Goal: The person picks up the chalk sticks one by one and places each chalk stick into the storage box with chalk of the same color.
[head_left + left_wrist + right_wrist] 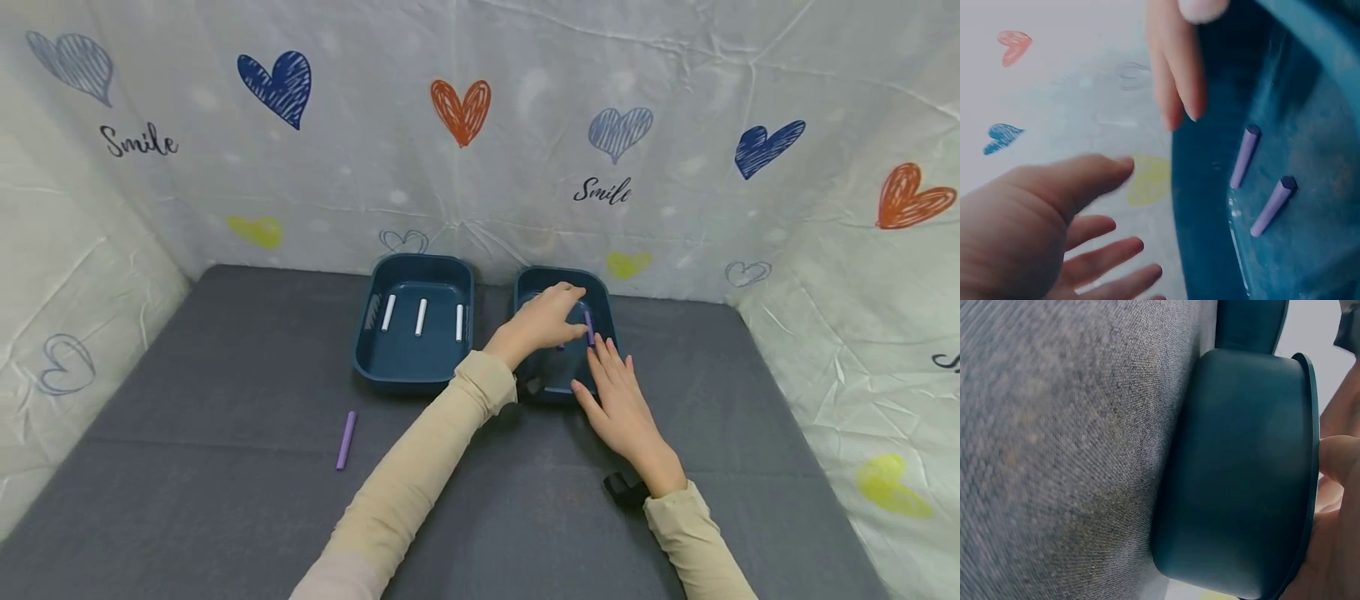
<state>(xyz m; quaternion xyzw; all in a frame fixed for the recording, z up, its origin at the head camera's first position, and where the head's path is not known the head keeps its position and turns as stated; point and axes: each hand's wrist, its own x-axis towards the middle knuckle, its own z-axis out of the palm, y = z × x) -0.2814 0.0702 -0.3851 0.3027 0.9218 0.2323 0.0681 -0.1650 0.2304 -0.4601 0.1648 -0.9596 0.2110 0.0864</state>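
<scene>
My left hand (546, 321) is over the right blue tray (562, 277), its fingers spread and holding nothing. In the left wrist view the thumb and fingers of this hand (1029, 231) stand apart from the tray's sticks. Two purple chalk-like sticks lie in that tray: one purple stick (589, 328) beside my right fingertips, the other (560, 347) partly covered by my left hand. My right hand (621, 410) reaches over the tray's near right rim with straight fingers. In the right wrist view its thumb is at the rim, above the tray's outer wall (1235, 469).
A second blue tray (412, 386) stands to the left, with three white sticks (421, 317) inside. Another purple stick (347, 440) lies on the grey tablecloth (225, 400) in front of it. A white curtain (360, 167) printed with hearts hangs behind and at both sides.
</scene>
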